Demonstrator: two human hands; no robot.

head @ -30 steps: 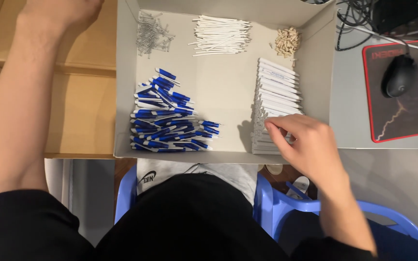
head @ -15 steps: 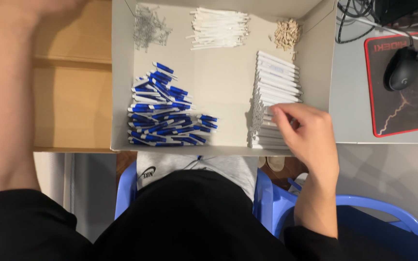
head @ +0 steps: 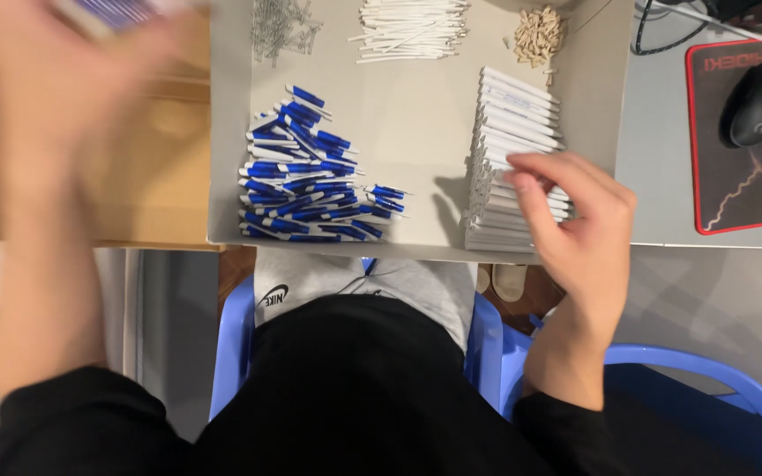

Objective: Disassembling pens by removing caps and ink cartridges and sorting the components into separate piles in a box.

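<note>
1. Resting on the stack of white tubes (head: 509, 167), the right hand (head: 575, 220) has its fingers curled, w/ fingertips (head: 522, 181) touching the tubes at the right side of the grey tray (head: 416, 132). It looks like a pinch on one tube, but I cannot tell for sure.
2. Left hand (head: 72, 79) is blurred at far left, above the brown cardboard box (head: 160, 167). Something blue and white (head: 112, 11) shows at its far edge; spread or closed, cannot tell.
3. Blue and white pen parts (head: 306, 181) make one heap at near left of the tray, too many to count.
4. Far side of the tray has 3 small piles: thin metal springs (head: 280, 26) at left, white refills (head: 412, 26) in the middle, small beige pieces (head: 535, 35) at right.
5. One black mouse (head: 756, 101) sits on one black and red pad (head: 743, 176), right of the tray, apart from it.
6. One blue plastic chair (head: 496, 353) is near, under the person.
</note>
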